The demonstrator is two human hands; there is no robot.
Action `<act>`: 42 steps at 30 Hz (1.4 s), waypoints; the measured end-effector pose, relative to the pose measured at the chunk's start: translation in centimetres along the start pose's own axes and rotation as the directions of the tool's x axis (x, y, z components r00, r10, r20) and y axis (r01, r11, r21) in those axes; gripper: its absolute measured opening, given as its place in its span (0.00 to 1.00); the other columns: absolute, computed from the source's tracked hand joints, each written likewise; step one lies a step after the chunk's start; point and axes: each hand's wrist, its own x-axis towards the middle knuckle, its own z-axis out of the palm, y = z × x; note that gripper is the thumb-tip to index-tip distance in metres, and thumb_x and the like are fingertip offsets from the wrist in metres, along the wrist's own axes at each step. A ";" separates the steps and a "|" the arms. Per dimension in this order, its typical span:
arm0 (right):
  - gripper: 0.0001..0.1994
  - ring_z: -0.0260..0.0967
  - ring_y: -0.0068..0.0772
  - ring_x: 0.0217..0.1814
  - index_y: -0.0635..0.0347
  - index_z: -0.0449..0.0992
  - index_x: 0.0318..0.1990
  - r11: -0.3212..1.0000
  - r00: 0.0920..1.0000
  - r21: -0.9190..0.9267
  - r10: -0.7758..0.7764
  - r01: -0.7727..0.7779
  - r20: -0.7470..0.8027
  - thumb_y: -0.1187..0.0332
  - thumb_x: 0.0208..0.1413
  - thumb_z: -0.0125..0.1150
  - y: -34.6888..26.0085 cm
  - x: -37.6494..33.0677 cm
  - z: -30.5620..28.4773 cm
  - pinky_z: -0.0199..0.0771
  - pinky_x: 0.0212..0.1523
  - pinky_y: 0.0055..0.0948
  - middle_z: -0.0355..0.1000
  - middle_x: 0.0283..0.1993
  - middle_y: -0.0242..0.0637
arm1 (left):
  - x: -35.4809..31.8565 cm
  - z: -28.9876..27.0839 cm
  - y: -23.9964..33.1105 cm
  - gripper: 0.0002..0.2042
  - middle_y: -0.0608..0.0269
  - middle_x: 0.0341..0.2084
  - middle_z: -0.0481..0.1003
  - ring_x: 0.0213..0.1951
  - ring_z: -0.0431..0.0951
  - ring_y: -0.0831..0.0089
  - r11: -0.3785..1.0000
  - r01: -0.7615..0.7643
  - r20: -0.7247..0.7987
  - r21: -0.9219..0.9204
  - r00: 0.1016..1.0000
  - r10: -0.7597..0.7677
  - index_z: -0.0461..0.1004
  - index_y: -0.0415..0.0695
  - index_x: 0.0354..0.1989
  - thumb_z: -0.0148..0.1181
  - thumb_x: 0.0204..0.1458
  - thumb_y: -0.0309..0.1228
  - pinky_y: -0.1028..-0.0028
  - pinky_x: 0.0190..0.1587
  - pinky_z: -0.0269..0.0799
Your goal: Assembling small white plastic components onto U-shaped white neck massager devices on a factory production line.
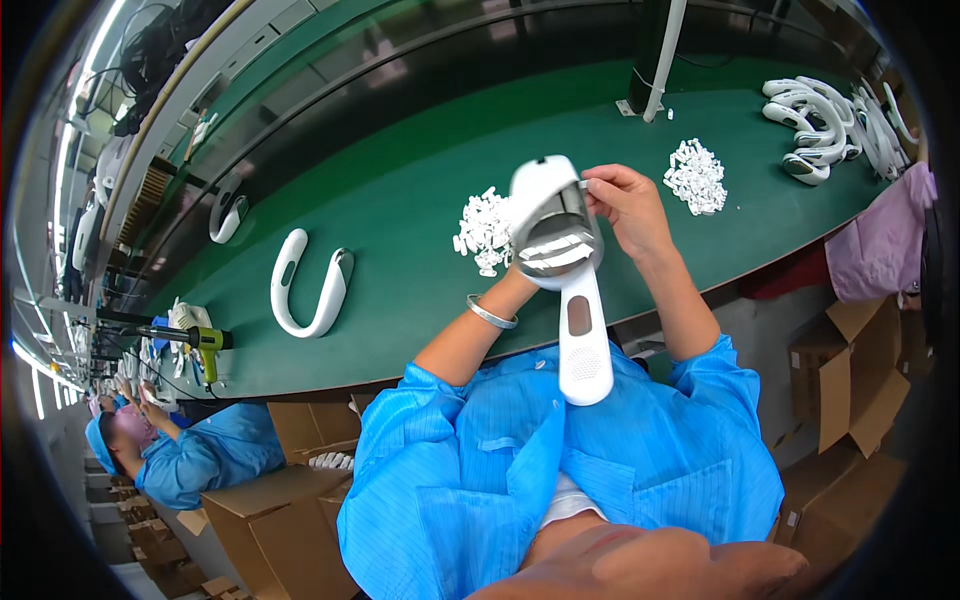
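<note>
A white U-shaped neck fan [586, 372] is held up over the table's near edge, its curved bend toward the far side and one perforated arm toward my chest. My left hand [518, 282] is behind it, with the wrist wearing a silver bangle; the fan hides most of its fingers. At the fan's right side, the thumb and fingers of my right hand [632, 205] pinch a small white plastic piece [586, 184] against its edge. Loose small white pieces [485, 230] lie in a pile just left of the fan.
A second pile of white pieces [696, 178] lies to the right, with stacked neck fans [825, 125] beyond. Another neck fan [335, 297] rests left on the green table [410, 340]. A green-black power tool [207, 343], a metal post [662, 60], cardboard boxes [270, 525] and a blue-clad co-worker [215, 455] are around.
</note>
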 end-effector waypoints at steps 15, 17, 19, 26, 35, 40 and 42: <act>0.05 0.58 0.13 0.20 0.64 0.77 0.33 0.974 0.991 -0.207 -0.114 0.096 -0.074 0.79 0.46 0.60 0.9 -2.0 3.6 0.56 0.19 0.14 0.70 0.24 0.29 | -0.5 1.8 2.3 0.20 0.57 0.28 0.70 0.21 0.74 0.72 0.995 0.047 -0.173 -0.085 0.983 -0.062 0.54 0.43 0.52 0.46 0.50 0.18 0.74 0.21 0.74; 0.05 0.58 0.12 0.20 0.64 0.77 0.32 0.976 0.984 -0.163 -0.156 0.142 -0.080 0.79 0.45 0.61 1.3 -2.1 3.8 0.57 0.18 0.15 0.70 0.24 0.28 | -0.9 1.4 1.9 0.18 0.58 0.29 0.70 0.22 0.74 0.72 0.995 0.019 -0.149 -0.101 0.988 -0.034 0.55 0.42 0.51 0.45 0.50 0.20 0.74 0.23 0.74; 0.05 0.59 0.12 0.20 0.64 0.76 0.32 0.977 0.985 -0.183 -0.134 0.112 -0.111 0.79 0.45 0.62 1.7 -2.2 3.8 0.57 0.18 0.15 0.70 0.24 0.28 | -1.2 1.5 2.0 0.18 0.58 0.30 0.70 0.22 0.73 0.73 0.994 -0.005 -0.157 -0.114 0.988 -0.013 0.55 0.42 0.51 0.44 0.50 0.21 0.74 0.23 0.74; 0.05 0.63 0.17 0.24 0.63 0.75 0.32 0.974 0.983 -0.210 -0.120 0.089 -0.140 0.78 0.45 0.62 1.5 -2.1 3.6 0.61 0.24 0.16 0.71 0.26 0.30 | -1.4 1.4 1.8 0.12 0.58 0.31 0.70 0.21 0.72 0.75 0.999 -0.017 -0.141 -0.052 0.990 0.009 0.57 0.45 0.50 0.41 0.59 0.30 0.76 0.22 0.73; 0.08 0.67 0.15 0.27 0.66 0.74 0.38 0.949 0.998 -0.310 -0.060 0.048 -0.028 0.78 0.49 0.59 1.0 -2.6 3.3 0.67 0.24 0.17 0.73 0.29 0.31 | -2.0 1.7 1.4 0.18 0.56 0.30 0.71 0.23 0.76 0.70 0.970 0.004 -0.122 -0.244 0.992 -0.035 0.58 0.40 0.49 0.39 0.62 0.43 0.73 0.18 0.76; 0.05 0.62 0.12 0.21 0.62 0.76 0.35 0.962 0.992 -0.247 -0.122 0.113 -0.021 0.78 0.50 0.57 1.6 -2.6 3.6 0.61 0.17 0.15 0.71 0.24 0.28 | -1.9 1.5 0.9 0.15 0.57 0.27 0.72 0.23 0.76 0.73 0.993 -0.080 -0.173 -0.092 0.983 0.064 0.61 0.39 0.46 0.40 0.62 0.40 0.75 0.19 0.74; 0.05 0.62 0.12 0.20 0.61 0.76 0.34 0.975 0.987 -0.172 -0.152 0.142 -0.044 0.78 0.50 0.56 2.4 -2.6 3.4 0.59 0.16 0.15 0.71 0.24 0.27 | -1.8 1.3 0.7 0.14 0.60 0.23 0.72 0.21 0.75 0.76 0.993 -0.114 -0.181 -0.024 0.978 0.108 0.62 0.40 0.43 0.39 0.63 0.39 0.78 0.19 0.72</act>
